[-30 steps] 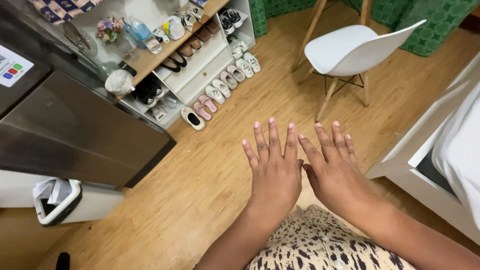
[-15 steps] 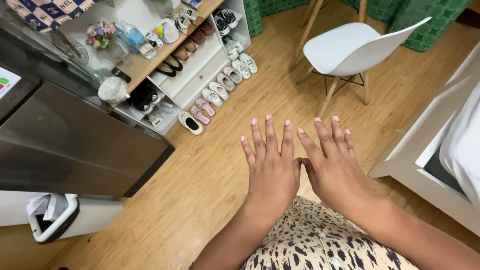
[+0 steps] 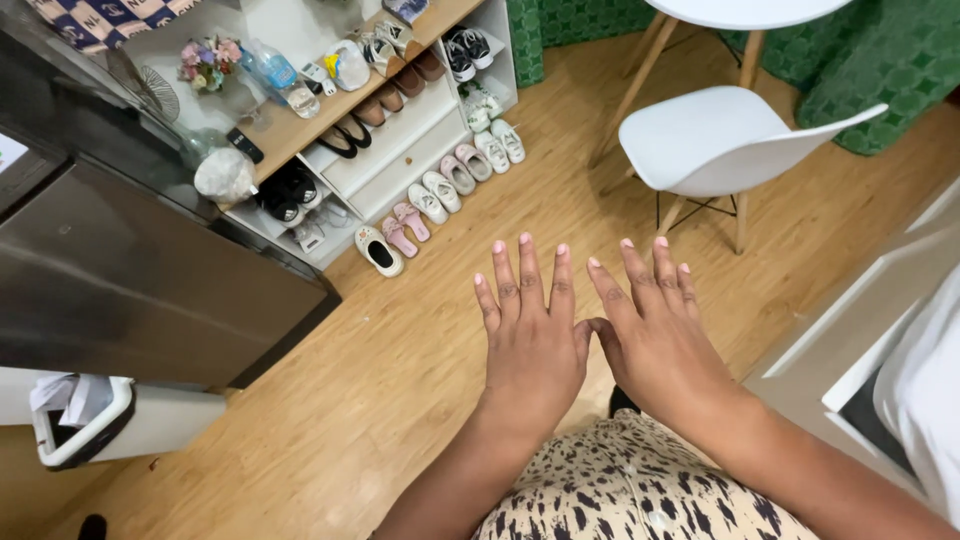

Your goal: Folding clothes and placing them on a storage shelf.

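Head view: the left hand (image 3: 532, 345) and right hand (image 3: 655, 340) are held out flat, palms down, fingers spread — empty, thumbs touching between them, above the wooden floor (image 3: 400, 380). A spotted garment (image 3: 620, 490) shows below the wrists. Nearest ahead stands a white chair (image 3: 720, 140); along the floor's far-left edge a row of shoes (image 3: 440, 190) lines a white shoe shelf (image 3: 390, 150). A white bin (image 3: 90, 425) sits at the near-left — beside a steel cabinet (image 3: 130, 280).

A light wooden floor (image 3: 420, 380) carries a row of pale shoes (image 3: 440, 195) at eleven o'clock, a white chair (image 3: 720, 150) at one o'clock, and a white bin (image 3: 110, 425) at nine o'clock.
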